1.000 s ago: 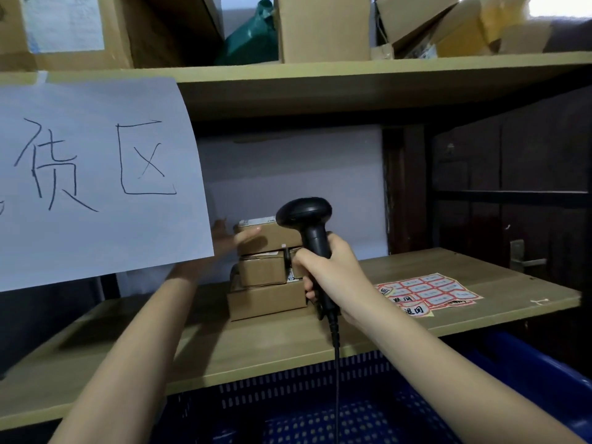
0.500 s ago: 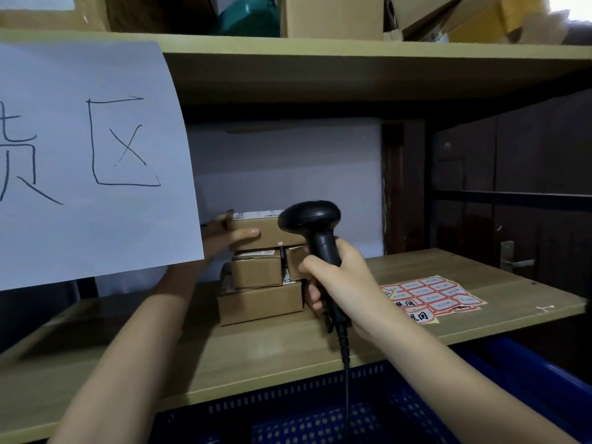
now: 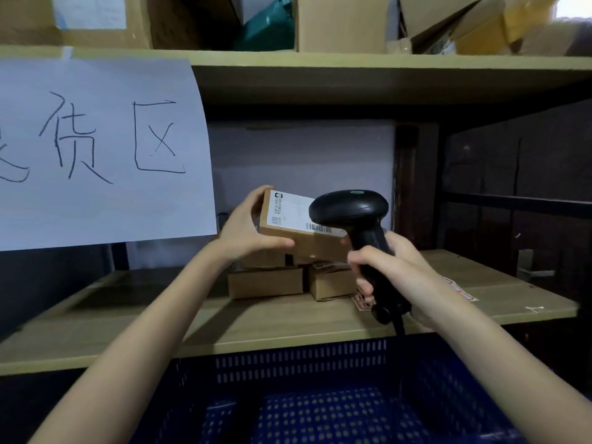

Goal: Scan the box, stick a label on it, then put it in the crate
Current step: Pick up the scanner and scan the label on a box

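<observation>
We are holding a small cardboard box [image 3: 290,230] up in the air with our left hand [image 3: 245,230], above the other boxes [image 3: 266,282] that are sitting on the wooden shelf [image 3: 128,322]. The left fingers are wrapping over the box's far left edge while the thumb is pressing along its near side, so the box is pinched between them. Its top face is tilting toward us, showing a white shipping label [image 3: 293,213] with a barcode near the lower edge.

Our right hand [image 3: 389,265] is gripping the handle of a black scanner [image 3: 354,219], fingers curled tightly around it, with the index finger lying across the front of the handle. The scanner's head is hovering just over the right part of the box and covering part of the label. Its cable is trailing down from the base of the handle.

A sheet of red-and-white stickers [image 3: 461,291] is lying on the shelf behind our right wrist, mostly hidden. Below the shelf edge, a blue crate [image 3: 301,363] is standing open. A white paper sign [image 3: 99,149] is hanging at the left.
</observation>
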